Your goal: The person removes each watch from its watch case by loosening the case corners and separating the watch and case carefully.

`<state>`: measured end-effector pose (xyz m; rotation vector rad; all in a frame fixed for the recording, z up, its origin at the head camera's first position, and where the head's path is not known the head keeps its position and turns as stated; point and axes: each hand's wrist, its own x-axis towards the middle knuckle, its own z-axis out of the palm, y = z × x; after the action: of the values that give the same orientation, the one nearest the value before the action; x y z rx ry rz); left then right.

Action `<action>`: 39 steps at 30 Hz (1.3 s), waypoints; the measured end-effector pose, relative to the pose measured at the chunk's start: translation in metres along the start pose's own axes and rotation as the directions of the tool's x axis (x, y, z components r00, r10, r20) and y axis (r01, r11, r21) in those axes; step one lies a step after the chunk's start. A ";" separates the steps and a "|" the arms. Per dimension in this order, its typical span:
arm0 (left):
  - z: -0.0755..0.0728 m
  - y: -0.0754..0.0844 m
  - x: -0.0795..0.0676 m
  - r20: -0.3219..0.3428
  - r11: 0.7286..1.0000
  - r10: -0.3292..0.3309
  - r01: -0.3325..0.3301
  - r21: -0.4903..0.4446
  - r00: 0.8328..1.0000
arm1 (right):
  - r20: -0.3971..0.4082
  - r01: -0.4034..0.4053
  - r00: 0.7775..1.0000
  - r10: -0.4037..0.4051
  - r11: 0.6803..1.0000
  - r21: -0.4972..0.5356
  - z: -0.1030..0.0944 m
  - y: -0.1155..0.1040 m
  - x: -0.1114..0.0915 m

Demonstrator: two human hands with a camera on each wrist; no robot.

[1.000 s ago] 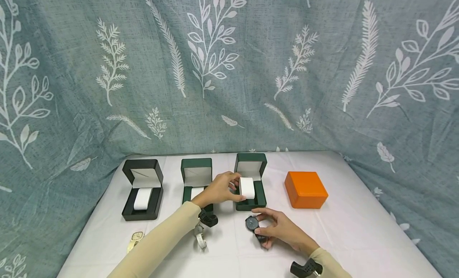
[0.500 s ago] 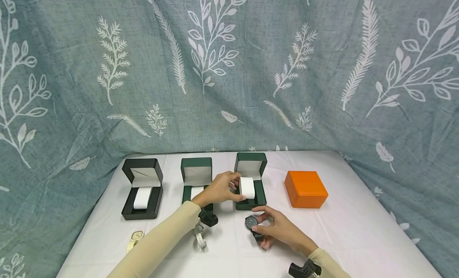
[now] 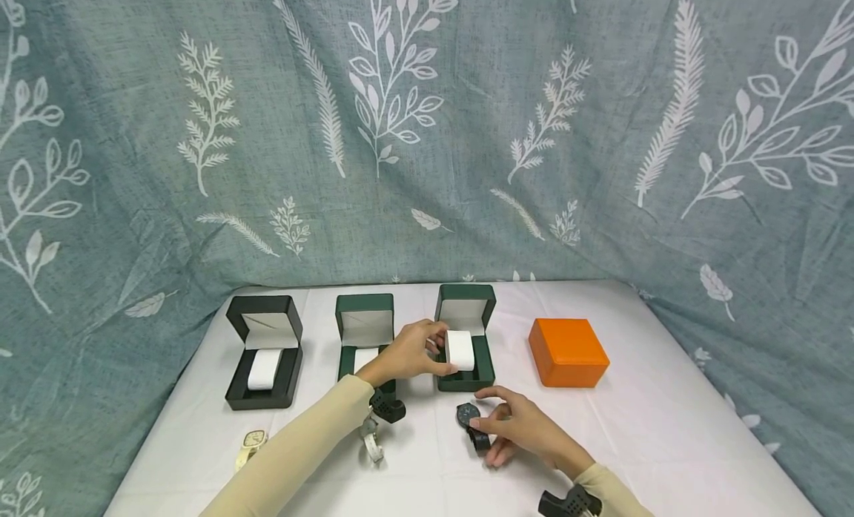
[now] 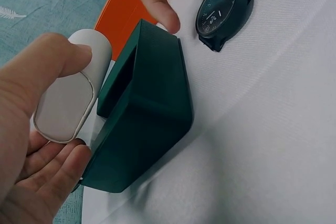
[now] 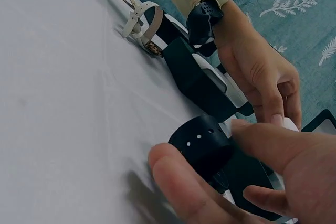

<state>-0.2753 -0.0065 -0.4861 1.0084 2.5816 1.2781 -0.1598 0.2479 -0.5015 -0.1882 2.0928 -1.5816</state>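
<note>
In the head view my left hand (image 3: 415,349) pinches a white watch cushion (image 3: 460,350) at an open green watch box (image 3: 465,381). The left wrist view shows the cushion (image 4: 94,56) between thumb and fingers, beside the box (image 4: 157,87). In front of that box, my right hand (image 3: 523,428) has its thumb on the strap of a black watch (image 3: 468,415), with its index finger lifted away from the dial. The right wrist view shows the looped strap (image 5: 202,142) between the digits. The dial (image 4: 218,11) faces up and tilted in the left wrist view.
A black box (image 3: 287,376) and another green box (image 3: 347,361), both open with white cushions, stand to the left. An orange box (image 3: 570,354) is shut at right. A gold watch (image 3: 252,444) and a white-strapped watch (image 3: 372,443) lie near my left forearm.
My right hand's index finger has drawn back from the black watch, and more of its strap shows below the thumb. My left hand and the cushion have stayed in place.
</note>
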 end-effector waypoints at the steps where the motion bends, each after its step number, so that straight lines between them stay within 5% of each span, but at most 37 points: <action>1: 0.000 -0.001 0.000 0.001 1.000 -0.001 0.001 0.003 1.000 | -0.011 -0.004 1.000 0.004 1.000 -0.010 0.000 0.000 0.001; 15: -0.004 -0.009 0.002 0.010 1.000 0.012 -0.012 -0.009 1.000 | -0.131 0.122 0.982 -0.135 0.988 -0.098 -0.031 0.006 0.015; 39: -0.014 -0.020 0.009 0.031 0.999 0.049 -0.049 -0.007 0.998 | -0.199 0.142 0.966 -0.165 0.982 -0.127 -0.051 0.002 0.055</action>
<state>-0.2975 -0.0197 -0.4899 1.0886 2.5434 1.2701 -0.2313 0.2706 -0.5103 -0.2375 2.3829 -1.6354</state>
